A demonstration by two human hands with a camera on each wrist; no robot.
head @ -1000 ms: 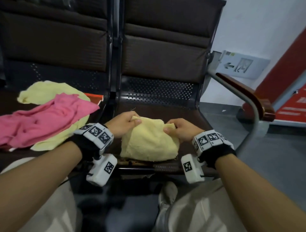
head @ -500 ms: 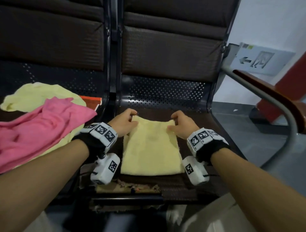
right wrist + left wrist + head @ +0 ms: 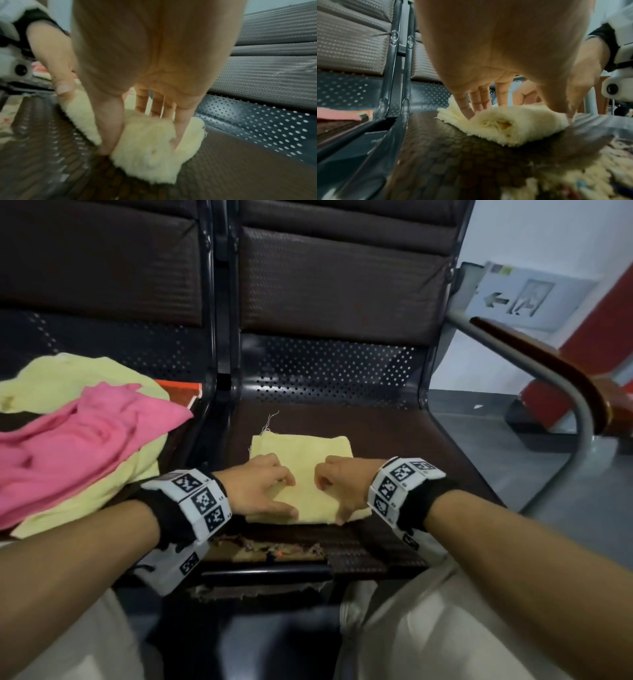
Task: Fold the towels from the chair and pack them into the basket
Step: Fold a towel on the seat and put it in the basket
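A folded pale yellow towel (image 3: 301, 450) lies flat on the brown seat (image 3: 394, 433) of the right chair. Both my hands are on its near half. My left hand (image 3: 291, 496) pinches the near left edge, fingers on top and thumb along the front. My right hand (image 3: 329, 503) grips the near right edge the same way. In the left wrist view the fingers (image 3: 479, 100) press down into the towel (image 3: 513, 121), which bulges at its near fold. In the right wrist view the towel (image 3: 150, 148) bunches between thumb and fingers (image 3: 154, 105). No basket is in view.
On the left seat lies a crumpled pink towel (image 3: 78, 446) over a light yellow-green one (image 3: 68, 378), with an orange object (image 3: 178, 392) behind them. A wood-topped metal armrest (image 3: 548, 364) borders the right chair. The seat's front edge (image 3: 267, 549) is torn.
The towel went from held up and bunched to flat on the seat. Both hands moved from its far edge back to its near edge.
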